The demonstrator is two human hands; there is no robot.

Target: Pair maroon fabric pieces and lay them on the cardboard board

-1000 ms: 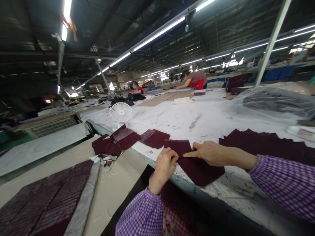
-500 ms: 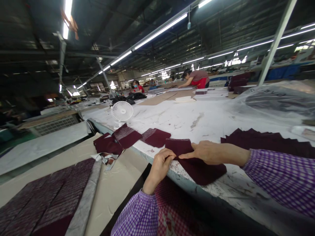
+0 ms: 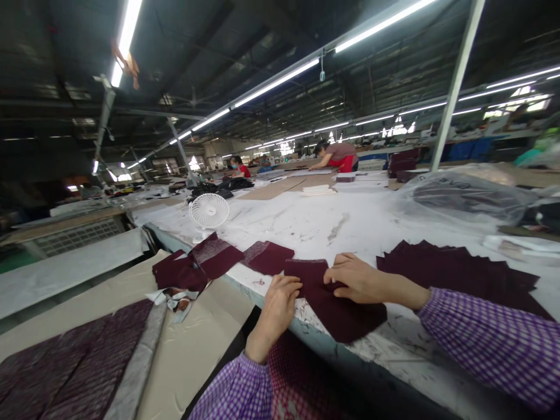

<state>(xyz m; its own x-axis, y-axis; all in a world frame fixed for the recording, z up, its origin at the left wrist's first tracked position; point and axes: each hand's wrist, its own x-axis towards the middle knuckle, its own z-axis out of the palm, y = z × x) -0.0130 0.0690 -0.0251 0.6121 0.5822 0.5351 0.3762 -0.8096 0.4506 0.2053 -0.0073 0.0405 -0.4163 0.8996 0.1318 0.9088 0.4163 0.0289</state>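
A maroon fabric piece (image 3: 345,318) lies on the white-topped table in front of me, its lower end hanging slightly over the edge. My left hand (image 3: 280,300) grips the left edge of this piece, fingers pressed together with the thumb underneath, mostly hidden. On top of the same cloth is my right hand (image 3: 354,279), its fingers bent and the index and thumb tips drawn close together on the fabric. Just beyond my left hand, another maroon piece (image 3: 273,258) with a speckled grey part lies on the table.
A fanned stack of maroon pieces (image 3: 450,271) lies right. More maroon pieces (image 3: 219,251) and a white fan (image 3: 209,211) stand left. Speckled maroon panels (image 3: 79,356) lie on a lower beige surface (image 3: 210,326). A plastic bag (image 3: 464,195) sits far right; two people work farther back.
My right hand's index finger, stretched out before, is now bent in toward the thumb. My left hand has shifted slightly up along the cloth's edge. The view has turned a little right.
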